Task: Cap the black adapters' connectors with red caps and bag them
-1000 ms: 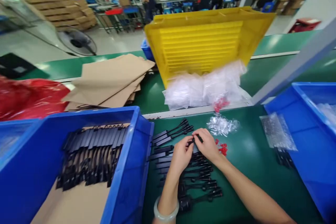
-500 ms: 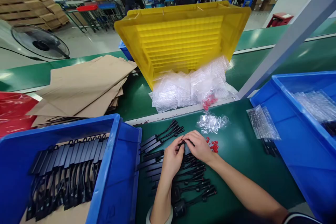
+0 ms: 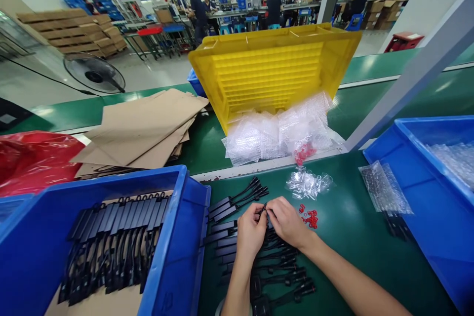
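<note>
My left hand [image 3: 252,227] and my right hand [image 3: 286,218] meet above the green bench, fingertips pinched together on a thin black cable end [image 3: 263,209]. Most of that cable is hidden by the fingers. Beneath and around my hands lie black box-shaped adapters with short cables [image 3: 226,242], in a rough column. Two or three similar adapters [image 3: 225,210] rest apart, farther back, their cables pointing right. Small red rings [image 3: 311,219] are scattered just right of my right hand. Behind the rings sits a heap of clear plastic pieces [image 3: 309,183].
A blue bin [image 3: 174,237] on the left holds rows of adapters on cardboard. Bubble-wrap bags [image 3: 255,138] spill from a tilted yellow crate [image 3: 274,66]. Cardboard sheets [image 3: 148,123] lie behind the left bin. At right are another blue bin [image 3: 418,173] and a slanted grey post [image 3: 403,74].
The camera view has tilted up and turned a little left, so the bench contents appear lower and farther right. Both hands stay together on the black cable, with the fingers slightly shifted.
</note>
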A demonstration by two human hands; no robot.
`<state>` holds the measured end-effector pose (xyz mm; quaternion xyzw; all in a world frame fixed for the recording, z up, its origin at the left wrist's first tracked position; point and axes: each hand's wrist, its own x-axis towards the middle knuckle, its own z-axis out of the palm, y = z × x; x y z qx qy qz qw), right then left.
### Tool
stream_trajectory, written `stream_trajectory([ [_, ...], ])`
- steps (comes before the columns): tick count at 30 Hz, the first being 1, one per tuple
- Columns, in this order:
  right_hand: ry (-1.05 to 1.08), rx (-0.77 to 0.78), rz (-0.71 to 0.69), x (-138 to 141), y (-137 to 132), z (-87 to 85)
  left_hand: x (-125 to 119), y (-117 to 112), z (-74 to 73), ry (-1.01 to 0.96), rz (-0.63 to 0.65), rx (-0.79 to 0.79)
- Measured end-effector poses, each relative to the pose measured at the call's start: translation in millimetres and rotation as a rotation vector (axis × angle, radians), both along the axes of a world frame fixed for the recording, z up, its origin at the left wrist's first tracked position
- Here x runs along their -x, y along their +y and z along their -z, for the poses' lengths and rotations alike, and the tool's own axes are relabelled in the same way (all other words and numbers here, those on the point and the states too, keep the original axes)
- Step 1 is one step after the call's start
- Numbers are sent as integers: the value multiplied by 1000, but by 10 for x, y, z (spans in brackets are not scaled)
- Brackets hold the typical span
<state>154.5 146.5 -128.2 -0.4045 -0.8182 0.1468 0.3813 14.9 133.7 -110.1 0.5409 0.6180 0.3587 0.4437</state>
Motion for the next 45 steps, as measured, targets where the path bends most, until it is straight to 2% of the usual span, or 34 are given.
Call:
stream_trajectory([
  [7, 15, 28, 31, -56, -32, -68, 1, 1, 1, 88, 2, -61],
  [10, -3, 67, 113, -265, -14, -137, 2, 17, 18, 63, 15, -65],
  [15, -122, 175, 285, -779, 18, -224, 4, 35, 37, 29, 11, -49],
  [19, -254, 263, 325, -987, 6, -209, 10, 39, 38, 17, 6, -19],
  [24, -383, 308, 304, -902, -37, -154, 15, 48, 52, 47, 11, -7],
  [26, -428, 308, 316, -840, -42, -124, 12, 37, 15, 76, 8, -9],
  [28, -477, 298, 344, -788, -31, -89, 9, 18, -80, 106, -3, -26],
  [31, -545, 274, 365, -752, 1, -54, 19, 22, -301, 196, -17, -134],
  [33, -579, 260, 342, -764, 18, -58, 40, 78, -430, 299, 2, -223],
  [35, -602, 249, 310, -795, 22, -82, 64, 176, -485, 452, 55, -276],
  [39, -629, 239, 274, -838, 5, -132, 50, 389, -373, 701, 184, -291],
  [42, -642, 241, 280, -813, 20, -137, -19, 465, -256, 765, 261, -282],
  [45, -647, 250, 283, -782, 87, -130, -74, 477, -214, 826, 315, -270],
])
